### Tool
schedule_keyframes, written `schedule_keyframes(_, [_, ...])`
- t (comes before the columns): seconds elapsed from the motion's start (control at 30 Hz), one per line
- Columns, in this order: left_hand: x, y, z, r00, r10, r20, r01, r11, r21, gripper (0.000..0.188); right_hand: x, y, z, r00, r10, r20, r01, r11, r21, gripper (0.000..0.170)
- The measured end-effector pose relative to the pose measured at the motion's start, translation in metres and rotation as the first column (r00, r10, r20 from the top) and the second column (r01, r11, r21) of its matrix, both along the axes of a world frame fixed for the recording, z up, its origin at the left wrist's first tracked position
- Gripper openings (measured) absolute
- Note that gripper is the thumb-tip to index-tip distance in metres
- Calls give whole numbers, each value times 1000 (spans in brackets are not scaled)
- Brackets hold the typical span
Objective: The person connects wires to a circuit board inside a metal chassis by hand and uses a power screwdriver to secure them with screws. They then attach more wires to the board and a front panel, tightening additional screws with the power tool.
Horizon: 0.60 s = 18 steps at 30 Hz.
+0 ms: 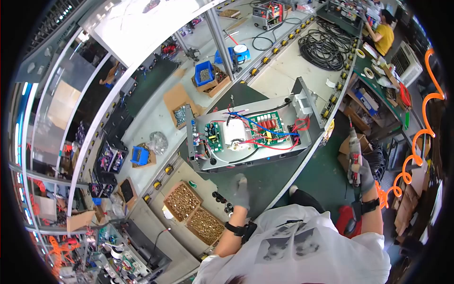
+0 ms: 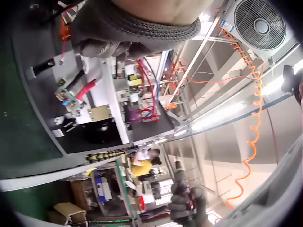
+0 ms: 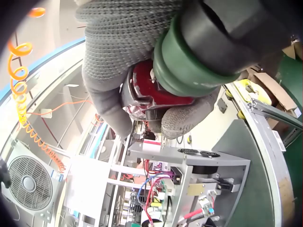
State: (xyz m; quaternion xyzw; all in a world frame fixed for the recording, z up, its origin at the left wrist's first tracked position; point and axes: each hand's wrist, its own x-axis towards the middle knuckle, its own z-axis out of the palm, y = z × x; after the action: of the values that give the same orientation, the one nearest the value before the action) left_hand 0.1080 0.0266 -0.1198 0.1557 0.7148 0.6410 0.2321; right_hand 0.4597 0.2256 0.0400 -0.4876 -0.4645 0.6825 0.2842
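Note:
An open metal chassis with green circuit boards and red, blue and black wires lies on the bench. My gloved left hand is just in front of its near side, fingers bent; the left wrist view shows the glove over the chassis, the fingertips partly hidden. I cannot tell whether it holds something small. Off to the right of the bench, my gloved right hand grips an air screwdriver, bit pointing away from me. The right wrist view shows fingers round its red body, near a green ring.
Cartons of brass-coloured small parts stand left of my left hand, with small black parts between. An orange coiled hose hangs at the right. Beyond the chassis lie a black cable coil and blue bins. A person in yellow is farther off.

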Motion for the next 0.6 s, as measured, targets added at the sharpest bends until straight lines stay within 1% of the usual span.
schedule_keyframes(0.03, [-1, 0, -4, 1000, 26, 6, -25, 1000, -9, 26, -3, 17, 0, 1000, 11, -24, -11, 1000, 3, 52])
schedule_keyframes(0.1, [-1, -1, -8, 975, 94, 200, -66, 988, -140, 26, -13, 51, -2, 997, 47, -56, -46, 999, 11, 50])
schedule_keyframes(0.13, [5, 5, -1, 959, 140, 248, -103, 983, -154, 28, -20, 70, -1, 992, 95, -79, -93, 995, 22, 50])
schedule_keyframes(0.17, [10, 11, 6, 950, 191, 249, -152, 974, -168, 28, -27, 88, 0, 984, 145, -103, -143, 989, 30, 49])
schedule_keyframes(0.2, [14, 20, 16, 883, 262, 389, -193, 959, -207, 25, -32, 109, -8, 976, 194, -103, -194, 981, 15, 49])
schedule_keyframes(0.23, [15, 32, 23, 793, 325, 515, -233, 944, -235, 25, -39, 135, -20, 969, 216, -121, -213, 976, 39, 49])
schedule_keyframes(0.27, [19, 44, 26, 778, 368, 508, -282, 929, -241, 25, -47, 160, -34, 962, 235, -141, -228, 972, 61, 49])
schedule_keyframes(0.3, [23, 59, 28, 725, 415, 550, -278, 906, -318, 27, -53, 185, -45, 942, 292, -168, -284, 956, 73, 57])
schedule_keyframes(0.33, [29, 72, 30, 667, 459, 587, -263, 882, -391, 32, -63, 209, -58, 928, 329, -174, -323, 944, 63, 63])
schedule_keyframes(0.37, [35, 83, 26, 652, 489, 580, -299, 868, -396, 32, -76, 230, -70, 914, 364, -180, -361, 931, 52, 68])
schedule_keyframes(0.4, [40, 94, 14, 647, 505, 571, -365, 863, -350, 32, -104, 240, -72, 849, 433, -302, -405, 901, 152, 76])
schedule_keyframes(0.43, [43, 104, -3, 643, 521, 561, -427, 852, -303, 33, -117, 260, -90, 758, 503, -415, -498, 858, 130, 78])
schedule_keyframes(0.5, [43, 120, -31, 642, 546, 538, -531, 823, -201, 36, -161, 261, -74, 748, 501, -435, -512, 853, 101, 77])
schedule_keyframes(0.53, [42, 122, -35, 645, 554, 527, -571, 807, -149, 39, -173, 278, -93, 741, 528, -416, -549, 832, 78, 74])
schedule_keyframes(0.57, [41, 124, -27, 636, 568, 523, -586, 796, -151, 39, -177, 299, -122, 706, 569, -420, -636, 771, -24, 68])
schedule_keyframes(0.6, [42, 125, -13, 582, 560, 590, -578, 795, -185, 36, -186, 291, -109, 712, 574, -404, -641, 767, -40, 67])
